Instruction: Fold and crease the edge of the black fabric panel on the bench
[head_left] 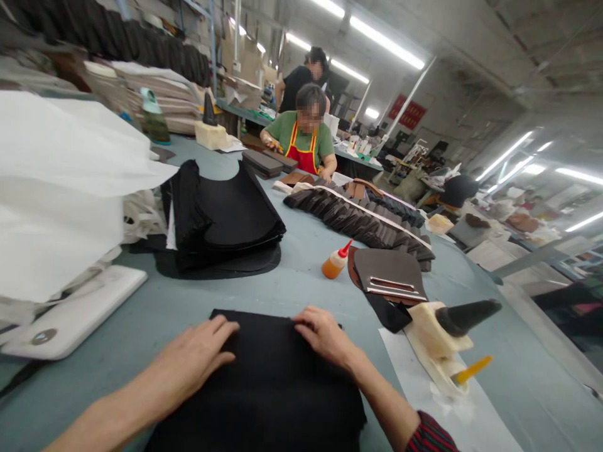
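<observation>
A black fabric piece [277, 383] lies flat on the blue-grey table [226, 294] directly in front of me. My left hand [202, 348] rests at its upper left edge, fingers apart and slightly bent. At the upper right edge, my right hand [323, 333] has its thumb and fingers together on the fabric's border. Beyond my left hand sits a stack of curved black pieces [230, 210]. A small bottle of orange liquid with a red tip [335, 260] stands past my right hand.
White sheets [61, 188] and a white flat device [75, 314] are at left. On the right are a cream block with a black cone [443, 333], grey pouch pieces [391, 273] and bundled dark strips [358, 220]. A person in a red apron [304, 141] works across the table.
</observation>
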`<state>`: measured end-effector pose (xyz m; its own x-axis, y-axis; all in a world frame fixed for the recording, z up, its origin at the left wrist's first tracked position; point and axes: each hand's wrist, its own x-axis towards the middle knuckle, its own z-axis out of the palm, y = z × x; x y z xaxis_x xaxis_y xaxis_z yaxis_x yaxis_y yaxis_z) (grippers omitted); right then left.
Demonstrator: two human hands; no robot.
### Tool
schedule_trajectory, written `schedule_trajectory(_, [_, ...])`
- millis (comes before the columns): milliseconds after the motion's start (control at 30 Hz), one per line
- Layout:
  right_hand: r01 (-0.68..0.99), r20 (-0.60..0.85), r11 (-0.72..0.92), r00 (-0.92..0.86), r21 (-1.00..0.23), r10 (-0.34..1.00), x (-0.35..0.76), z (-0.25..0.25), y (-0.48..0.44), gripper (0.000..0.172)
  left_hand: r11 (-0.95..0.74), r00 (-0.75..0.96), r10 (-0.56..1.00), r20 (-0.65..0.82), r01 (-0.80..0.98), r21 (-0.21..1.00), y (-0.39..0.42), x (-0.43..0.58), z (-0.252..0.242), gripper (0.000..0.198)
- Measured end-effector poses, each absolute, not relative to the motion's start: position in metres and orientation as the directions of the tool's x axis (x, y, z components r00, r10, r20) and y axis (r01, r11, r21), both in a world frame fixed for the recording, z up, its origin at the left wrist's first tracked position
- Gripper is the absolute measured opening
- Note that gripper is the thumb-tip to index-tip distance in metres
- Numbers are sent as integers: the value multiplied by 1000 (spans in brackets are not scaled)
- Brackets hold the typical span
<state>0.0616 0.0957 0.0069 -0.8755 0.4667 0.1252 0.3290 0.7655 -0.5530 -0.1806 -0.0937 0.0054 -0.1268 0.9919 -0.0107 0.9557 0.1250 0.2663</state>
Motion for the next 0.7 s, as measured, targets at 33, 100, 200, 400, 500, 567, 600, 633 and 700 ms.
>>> schedule_trajectory(33, [281,111,790,-910,-545,400,43,5,86,17,171,-173,985,-10,960,223,-89,-185,-3,23])
schedule_trajectory(100, [208,127,841,-943,-500,308,12,-2,68,19,190,-180,980,-79,971,142,-82,-190,-13,31])
schedule_trajectory(200, [193,211,900,-933,-390,291,-12,-19,51,26,133,-130,989,-72,991,30,-80,-184,-12,37])
schedule_trajectory(400, [144,479,919,-818,-367,319,-2,-37,49,10,169,-161,982,-95,982,80,-102,-161,8,31])
schedule_trajectory(500, [151,525,905,-771,-397,359,-1,-36,50,24,353,-305,935,-180,844,403,-105,-169,2,27])
schedule_trajectory(567, [236,514,888,-744,-395,427,-8,-36,49,38,392,-361,912,-193,639,662,-96,-181,-10,32])
schedule_trajectory(600, [271,501,881,-740,-389,449,-13,-37,49,44,359,-379,910,-168,517,777,-90,-186,-18,36])
schedule_trajectory(633, [288,484,876,-745,-386,458,-18,-38,48,49,302,-405,905,-126,408,862,-82,-191,-24,39])
schedule_trajectory(700, [277,451,871,-768,-406,454,-28,-41,47,48,208,-463,885,-48,301,931,-69,-200,-35,42])
